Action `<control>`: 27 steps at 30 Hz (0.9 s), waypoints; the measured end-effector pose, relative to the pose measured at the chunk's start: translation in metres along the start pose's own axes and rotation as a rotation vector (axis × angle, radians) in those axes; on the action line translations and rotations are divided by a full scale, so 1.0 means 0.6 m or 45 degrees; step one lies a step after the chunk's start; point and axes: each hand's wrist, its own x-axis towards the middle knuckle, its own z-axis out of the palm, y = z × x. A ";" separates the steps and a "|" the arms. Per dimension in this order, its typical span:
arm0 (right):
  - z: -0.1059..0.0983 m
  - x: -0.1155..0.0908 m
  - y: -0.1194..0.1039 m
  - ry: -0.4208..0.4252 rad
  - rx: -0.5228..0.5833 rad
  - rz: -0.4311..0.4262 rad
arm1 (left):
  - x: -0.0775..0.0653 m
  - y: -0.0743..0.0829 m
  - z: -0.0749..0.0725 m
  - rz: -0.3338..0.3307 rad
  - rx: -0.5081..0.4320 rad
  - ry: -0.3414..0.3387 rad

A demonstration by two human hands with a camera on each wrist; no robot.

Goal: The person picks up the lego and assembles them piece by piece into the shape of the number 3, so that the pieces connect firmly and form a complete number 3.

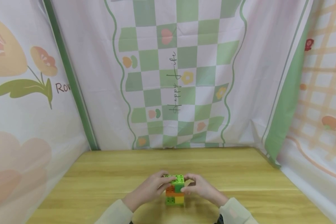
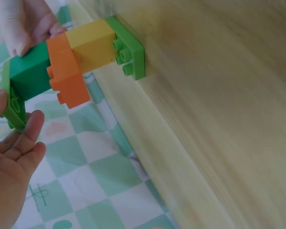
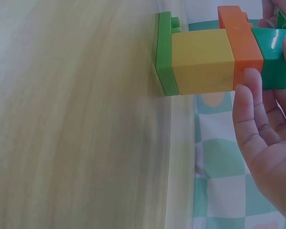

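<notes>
A small tower of toy building bricks stands upright on the table between both hands. At its foot is a light green plate (image 2: 131,50), with a yellow block (image 3: 202,62) on one end. An orange plate (image 2: 69,71) lies across the yellow block, and a dark green block (image 2: 31,71) sits above that. Another light green plate (image 1: 179,179) tops the stack, jutting out to the left. My left hand (image 1: 149,188) pinches this top plate by its overhanging end between thumb and fingers. From the right side, my right hand (image 1: 203,188) grips the dark green block, some fingertips near the orange plate.
The wood-grain table (image 1: 114,168) extends around the tower. Behind it hangs a green-and-white checked cloth (image 1: 184,57). Printed cloth walls (image 1: 19,118) enclose the left and right sides.
</notes>
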 end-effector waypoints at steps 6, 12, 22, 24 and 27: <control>0.000 0.001 0.000 0.000 -0.014 0.000 | -0.003 -0.004 0.003 -0.017 -0.087 0.033; -0.001 0.002 0.002 -0.003 -0.019 -0.011 | -0.009 -0.010 0.011 -0.009 -0.188 0.080; 0.000 0.003 0.002 0.009 -0.047 -0.017 | -0.029 -0.020 0.020 -0.124 -0.259 0.118; 0.000 0.003 0.002 0.012 -0.050 -0.021 | -0.034 -0.023 0.023 -0.151 -0.275 0.117; 0.000 0.002 0.002 0.016 -0.049 -0.025 | -0.039 -0.026 0.029 -0.195 -0.297 0.126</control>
